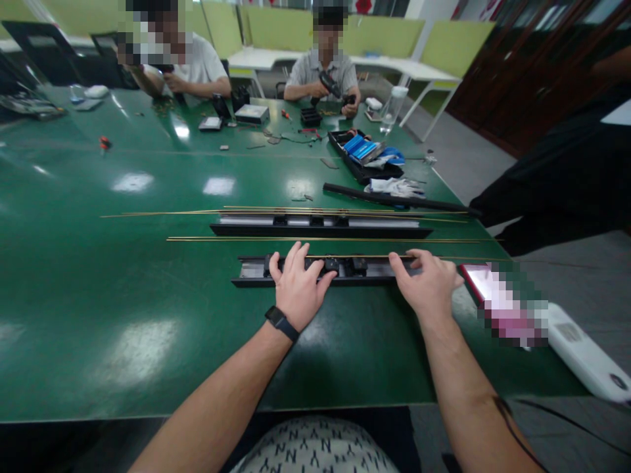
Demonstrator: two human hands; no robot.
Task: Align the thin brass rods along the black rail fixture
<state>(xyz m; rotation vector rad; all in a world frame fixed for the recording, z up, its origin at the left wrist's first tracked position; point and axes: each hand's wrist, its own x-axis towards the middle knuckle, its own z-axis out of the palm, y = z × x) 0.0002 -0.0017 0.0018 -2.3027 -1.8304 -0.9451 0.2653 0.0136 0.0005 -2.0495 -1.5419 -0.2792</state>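
At the centre of the frame, the near rail (252, 283) is laid on the green table (123, 282), its black blocks (359, 265) partly covered by the left hand (302, 289), fingers spread. Its right end is covered by the right hand (431, 289), thumb and fingers apart near a brass rod (365, 256); whether either grip is clamped on anything cannot be told. Just above in the frame, a far rail (320, 231) is flanked by more brass rods (197, 240)
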